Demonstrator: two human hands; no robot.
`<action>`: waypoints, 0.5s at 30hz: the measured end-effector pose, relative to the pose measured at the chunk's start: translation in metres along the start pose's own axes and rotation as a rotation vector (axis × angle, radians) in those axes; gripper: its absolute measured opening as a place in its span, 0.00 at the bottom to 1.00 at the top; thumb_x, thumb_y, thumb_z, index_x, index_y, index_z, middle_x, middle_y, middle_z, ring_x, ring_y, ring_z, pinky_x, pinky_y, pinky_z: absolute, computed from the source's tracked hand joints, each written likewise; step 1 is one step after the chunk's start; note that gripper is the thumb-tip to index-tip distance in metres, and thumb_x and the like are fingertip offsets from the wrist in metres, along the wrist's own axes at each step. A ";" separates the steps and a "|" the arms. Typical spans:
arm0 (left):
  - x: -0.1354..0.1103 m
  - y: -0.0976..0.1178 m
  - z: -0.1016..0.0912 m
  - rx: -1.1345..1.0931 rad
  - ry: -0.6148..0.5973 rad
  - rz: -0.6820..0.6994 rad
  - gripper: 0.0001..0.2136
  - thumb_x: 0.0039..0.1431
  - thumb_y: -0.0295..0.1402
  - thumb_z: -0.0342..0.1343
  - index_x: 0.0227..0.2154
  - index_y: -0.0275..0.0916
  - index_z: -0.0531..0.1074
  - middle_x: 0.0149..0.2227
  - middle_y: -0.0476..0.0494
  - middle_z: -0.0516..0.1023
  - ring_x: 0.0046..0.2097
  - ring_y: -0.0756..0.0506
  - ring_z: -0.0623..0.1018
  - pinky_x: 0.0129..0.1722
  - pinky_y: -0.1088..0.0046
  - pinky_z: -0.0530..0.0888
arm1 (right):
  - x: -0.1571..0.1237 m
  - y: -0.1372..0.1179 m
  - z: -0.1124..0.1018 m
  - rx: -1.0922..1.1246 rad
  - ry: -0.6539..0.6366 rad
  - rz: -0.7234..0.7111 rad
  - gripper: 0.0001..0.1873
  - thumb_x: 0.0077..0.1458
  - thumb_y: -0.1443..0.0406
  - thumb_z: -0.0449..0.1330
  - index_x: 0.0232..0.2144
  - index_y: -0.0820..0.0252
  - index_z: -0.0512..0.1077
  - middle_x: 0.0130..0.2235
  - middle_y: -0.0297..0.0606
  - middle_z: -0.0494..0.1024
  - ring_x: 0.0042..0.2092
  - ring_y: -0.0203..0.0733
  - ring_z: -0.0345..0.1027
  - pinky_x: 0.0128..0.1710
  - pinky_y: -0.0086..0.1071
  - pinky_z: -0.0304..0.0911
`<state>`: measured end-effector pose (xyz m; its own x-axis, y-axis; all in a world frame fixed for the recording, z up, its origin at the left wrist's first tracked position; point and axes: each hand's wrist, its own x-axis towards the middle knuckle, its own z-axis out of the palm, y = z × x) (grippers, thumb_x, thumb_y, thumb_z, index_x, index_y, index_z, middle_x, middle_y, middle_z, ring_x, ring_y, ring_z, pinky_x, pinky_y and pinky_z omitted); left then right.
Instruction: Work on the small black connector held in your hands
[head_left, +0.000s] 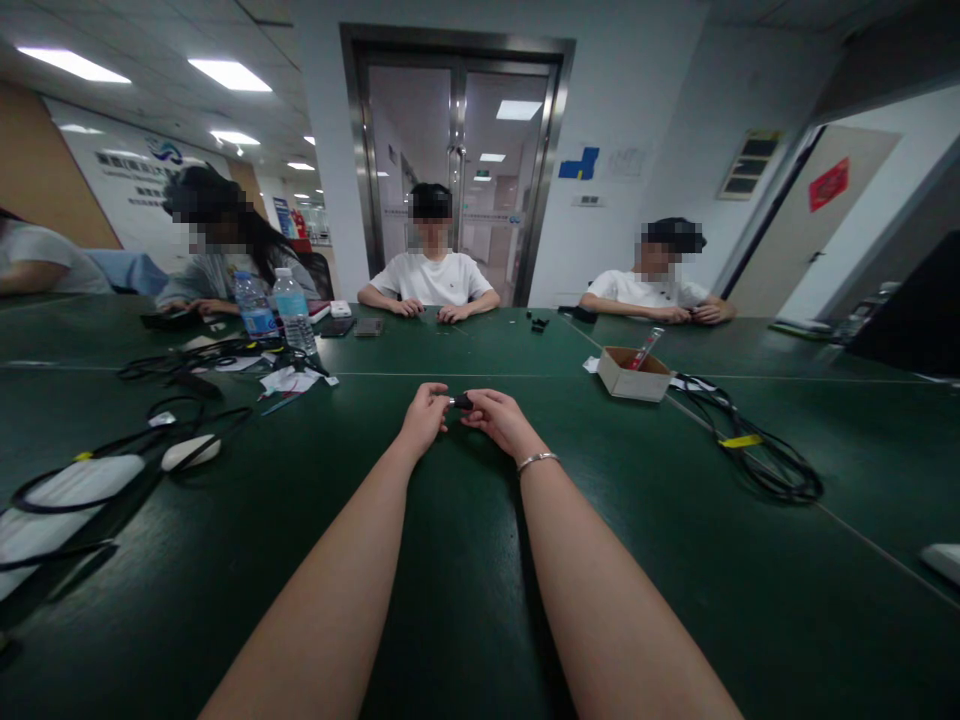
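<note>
A small black piece with a silver end (460, 401) is held between my two hands above the green table (480, 540). Its exact kind is too small to make out. My left hand (426, 418) pinches it at the silver end, thumb and fingers closed. From the other side, my right hand (501, 415) grips the black part with its fingertips; a silver bracelet (538, 459) circles that wrist. Parts of the piece are hidden behind the fingers.
To the right stand a small open box (634, 384) and a coiled black cable (772, 460). On the left lie tangled cables (202, 360), a white mouse (191, 453), and two water bottles (294, 310). Several people sit around the table, one person (431, 275) directly opposite.
</note>
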<state>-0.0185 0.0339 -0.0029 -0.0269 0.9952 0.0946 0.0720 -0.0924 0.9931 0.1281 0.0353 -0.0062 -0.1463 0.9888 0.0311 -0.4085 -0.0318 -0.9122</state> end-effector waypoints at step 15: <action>0.002 -0.004 -0.001 0.011 -0.032 0.012 0.09 0.61 0.33 0.44 0.40 0.37 0.65 0.21 0.54 0.62 0.18 0.54 0.62 0.16 0.82 0.62 | 0.001 -0.001 0.001 -0.002 0.026 0.015 0.01 0.54 0.73 0.61 0.31 0.67 0.72 0.27 0.39 0.75 0.20 0.30 0.65 0.29 0.30 0.74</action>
<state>-0.0200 0.0361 -0.0061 0.0062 0.9946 0.1037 0.0828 -0.1038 0.9911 0.1272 0.0358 -0.0052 -0.1289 0.9916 0.0063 -0.4044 -0.0467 -0.9134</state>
